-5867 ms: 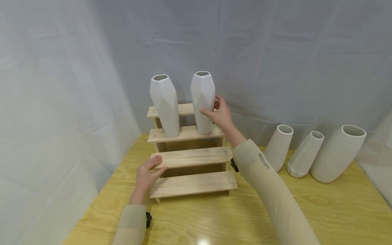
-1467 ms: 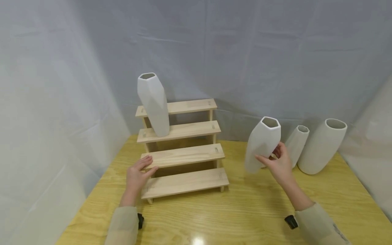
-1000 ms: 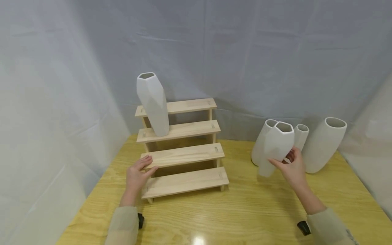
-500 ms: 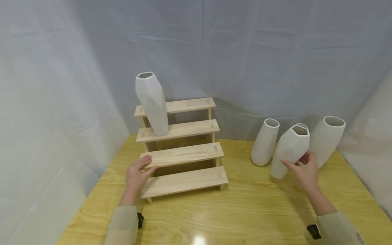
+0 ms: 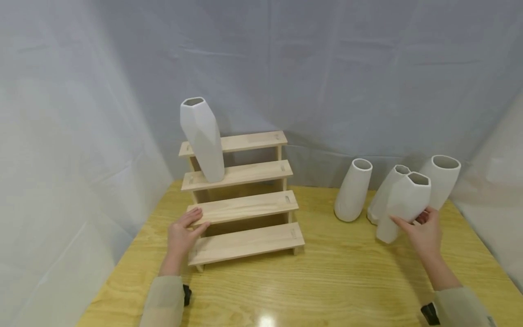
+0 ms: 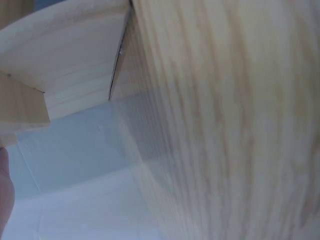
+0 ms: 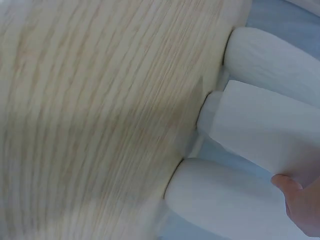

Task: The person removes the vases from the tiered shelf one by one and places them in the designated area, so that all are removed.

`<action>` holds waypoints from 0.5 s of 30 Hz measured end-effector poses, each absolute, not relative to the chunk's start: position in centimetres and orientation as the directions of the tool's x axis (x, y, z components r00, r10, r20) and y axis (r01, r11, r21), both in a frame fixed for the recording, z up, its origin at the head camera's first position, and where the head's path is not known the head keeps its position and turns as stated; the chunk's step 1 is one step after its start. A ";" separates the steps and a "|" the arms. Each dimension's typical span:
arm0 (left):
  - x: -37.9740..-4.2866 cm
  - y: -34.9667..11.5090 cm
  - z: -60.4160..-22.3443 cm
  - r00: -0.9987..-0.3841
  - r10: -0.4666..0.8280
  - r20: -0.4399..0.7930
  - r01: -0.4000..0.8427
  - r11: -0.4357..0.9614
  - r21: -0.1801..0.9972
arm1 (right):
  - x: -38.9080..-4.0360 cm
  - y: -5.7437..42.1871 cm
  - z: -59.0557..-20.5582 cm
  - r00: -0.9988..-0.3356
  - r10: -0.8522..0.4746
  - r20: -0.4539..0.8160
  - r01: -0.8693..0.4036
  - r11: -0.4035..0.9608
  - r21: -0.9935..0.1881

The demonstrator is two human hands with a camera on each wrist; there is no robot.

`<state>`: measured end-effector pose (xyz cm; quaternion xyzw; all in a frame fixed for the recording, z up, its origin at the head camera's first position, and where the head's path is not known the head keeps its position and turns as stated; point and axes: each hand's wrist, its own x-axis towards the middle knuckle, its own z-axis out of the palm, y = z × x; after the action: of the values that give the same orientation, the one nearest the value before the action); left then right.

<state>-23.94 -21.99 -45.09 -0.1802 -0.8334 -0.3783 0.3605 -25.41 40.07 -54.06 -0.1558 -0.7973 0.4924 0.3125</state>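
In the head view my right hand [image 5: 425, 234] grips a white faceted vase [image 5: 404, 204] by its side, thumb in front. This vase tilts to the right, its base close over the tabletop, as the right wrist view also shows. Behind it, partly covered, are a slim ribbed vase [image 5: 382, 200] and a large smooth vase [image 5: 443, 181]. My left hand [image 5: 184, 234] rests at the left end of a wooden stepped stand [image 5: 245, 206], fingers on the second step from the bottom. A matching faceted vase [image 5: 203, 141] stands on the stand's second step from the top.
A smooth tapered vase [image 5: 353, 190] stands on the wooden table [image 5: 318, 286] between the stand and the held vase. Grey-white cloth [image 5: 327, 81] hangs behind the table and along both sides.
My right hand has taken the second faceted vase off the stand and carried it right, past the tapered vase and across the ribbed one. My left hand stays at the stand.
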 end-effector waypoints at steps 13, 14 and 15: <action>-24.0 -22.0 -45.2 -0.669 0.026 0.743 0.582 0.641 0.501 | -18.8 33.9 -42.8 -0.764 0.626 0.157 0.138 0.396 -0.908; -24.0 -22.0 -45.1 -0.669 0.026 0.743 0.581 0.642 0.501 | -18.8 34.0 -42.8 -0.762 0.629 0.157 0.140 0.397 -0.907; -24.0 -22.0 -45.1 -0.670 0.025 0.742 0.579 0.643 0.501 | -18.8 34.1 -42.8 -0.756 0.635 0.158 0.145 0.399 -0.905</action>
<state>-23.97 -21.96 -45.13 -0.1820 -0.8304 -0.3813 0.3633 -18.80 34.12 -42.84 -0.2442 -0.7983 0.4908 0.2493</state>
